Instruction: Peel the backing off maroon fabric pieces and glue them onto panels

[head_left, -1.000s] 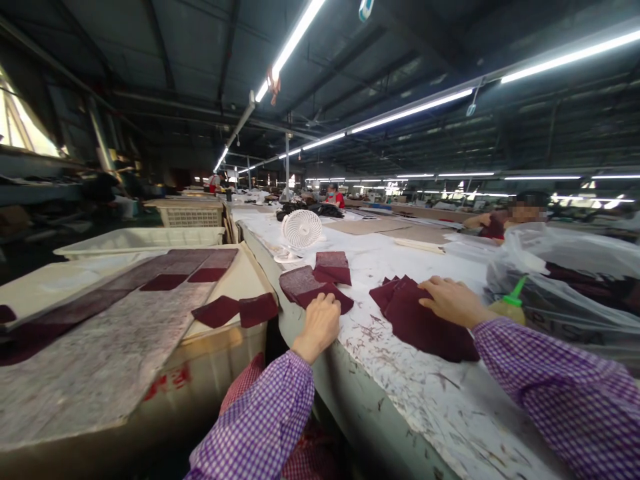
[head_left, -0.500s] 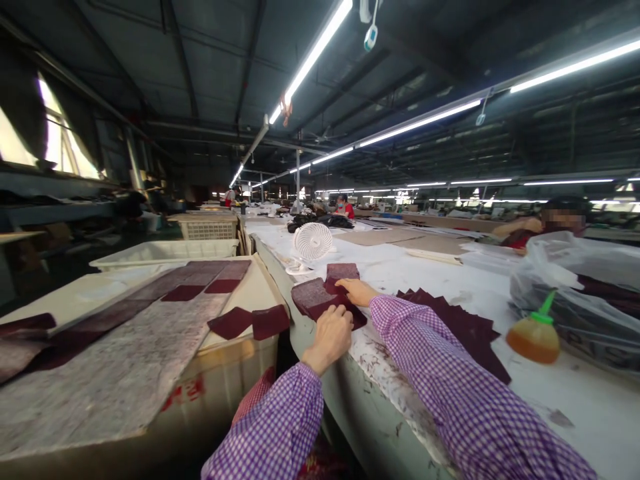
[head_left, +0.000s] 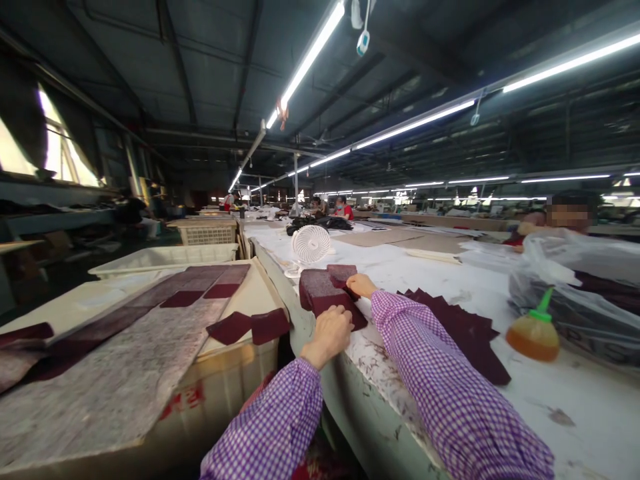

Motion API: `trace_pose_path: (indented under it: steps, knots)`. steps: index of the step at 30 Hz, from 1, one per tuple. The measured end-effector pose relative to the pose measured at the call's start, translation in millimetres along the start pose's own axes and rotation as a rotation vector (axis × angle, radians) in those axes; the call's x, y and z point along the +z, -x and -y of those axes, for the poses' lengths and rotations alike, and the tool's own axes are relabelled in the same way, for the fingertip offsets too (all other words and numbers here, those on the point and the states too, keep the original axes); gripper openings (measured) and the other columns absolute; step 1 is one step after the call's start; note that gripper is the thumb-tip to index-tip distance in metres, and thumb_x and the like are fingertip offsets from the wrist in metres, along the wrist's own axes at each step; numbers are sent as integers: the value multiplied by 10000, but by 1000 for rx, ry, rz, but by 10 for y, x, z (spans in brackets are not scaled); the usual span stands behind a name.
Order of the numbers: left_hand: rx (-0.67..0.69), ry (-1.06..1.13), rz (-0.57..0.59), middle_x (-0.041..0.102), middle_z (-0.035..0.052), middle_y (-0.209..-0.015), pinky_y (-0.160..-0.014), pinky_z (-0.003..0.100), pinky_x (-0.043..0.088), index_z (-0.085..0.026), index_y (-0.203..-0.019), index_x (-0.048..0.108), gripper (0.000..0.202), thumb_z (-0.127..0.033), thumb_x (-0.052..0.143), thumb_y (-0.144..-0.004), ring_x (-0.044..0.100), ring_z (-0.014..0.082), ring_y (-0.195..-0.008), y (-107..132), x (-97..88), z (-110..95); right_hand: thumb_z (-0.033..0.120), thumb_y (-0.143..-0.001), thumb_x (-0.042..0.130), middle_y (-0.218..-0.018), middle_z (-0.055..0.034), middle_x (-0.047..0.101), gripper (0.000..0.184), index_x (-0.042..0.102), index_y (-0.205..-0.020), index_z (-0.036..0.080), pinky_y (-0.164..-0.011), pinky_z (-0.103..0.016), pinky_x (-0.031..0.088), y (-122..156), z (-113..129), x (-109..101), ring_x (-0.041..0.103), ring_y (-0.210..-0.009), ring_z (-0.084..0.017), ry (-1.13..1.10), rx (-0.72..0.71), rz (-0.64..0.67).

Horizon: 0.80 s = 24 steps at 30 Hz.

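Observation:
My left hand (head_left: pixel 330 335) has its fingers curled over the near edge of a maroon leather-like piece (head_left: pixel 327 305) at the table's edge. Part of this piece shows a fuzzy greyish backing, and its left side curves downward. My right hand (head_left: pixel 361 285) is closed at the piece's far right side, its fingertips pressed together on the maroon material. Just beyond lies another small piece with greyish backing (head_left: pixel 341 271). Under and beside my right forearm, a fanned row of maroon pieces (head_left: pixel 460 327) rests on the table. My palms and some fingertips are hidden.
A white fan (head_left: pixel 311 245) stands beyond the pieces. To the right are a glue bottle (head_left: pixel 534 333) with a green nozzle and a clear plastic bag (head_left: pixel 565 267). On the left, a cream bin (head_left: pixel 240 367) carries a greyish sheet (head_left: pixel 120 353) and more maroon pieces. Other people sit farther off.
The maroon piece's left side has shifted right and now bends down. My right hand has moved slightly right, its fingers drawn in more. My left hand stays nearly in place.

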<state>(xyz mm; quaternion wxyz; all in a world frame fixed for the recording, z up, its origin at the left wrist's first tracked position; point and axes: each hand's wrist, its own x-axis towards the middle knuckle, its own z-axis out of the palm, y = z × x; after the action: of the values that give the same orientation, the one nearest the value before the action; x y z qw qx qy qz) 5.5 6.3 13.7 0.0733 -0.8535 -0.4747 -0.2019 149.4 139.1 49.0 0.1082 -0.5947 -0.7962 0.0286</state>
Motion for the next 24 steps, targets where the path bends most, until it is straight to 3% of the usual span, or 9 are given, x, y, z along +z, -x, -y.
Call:
trace_pose_path:
  steps: [9, 15, 20, 24]
  knots:
    - [-9, 18, -7, 631, 62, -1005, -844, 293, 442, -196, -1038, 607, 229, -224, 442, -882, 572, 189, -952, -116, 48, 105, 322, -897, 528, -1165, -86, 557, 286, 558, -1138, 170, -827, -375, 493, -81, -79, 5, 571, -982, -193, -10, 210, -87]
    - [-3, -27, -66, 566, 118, -1157, -927, 366, 375, -143, -1097, 586, 320, -165, 328, -909, 465, 229, -1117, -485, 56, 85, 326, -901, 521, -1161, -79, 559, 296, 548, -1149, 168, -824, -395, 495, -101, -165, 25, 572, -979, -195, -38, 192, -166]
    - [22, -60, 70, 638, 128, -1087, -1009, 454, 268, -149, -995, 651, 300, -279, 401, -892, 511, 256, -1083, -810, 222, 29, 330, -899, 524, -1140, -76, 568, 304, 547, -1145, 154, -811, -396, 499, -130, -161, 50, 579, -962, -194, -66, 126, -205]
    - [-31, -98, 151, 669, 150, -1033, -1045, 548, 130, -145, -962, 686, 378, -354, 379, -893, 569, 291, -1013, -923, 369, 27, 327, -902, 518, -1149, -77, 564, 292, 550, -1144, 165, -814, -390, 499, -181, -230, -48, 577, -964, -190, -72, 166, -274]
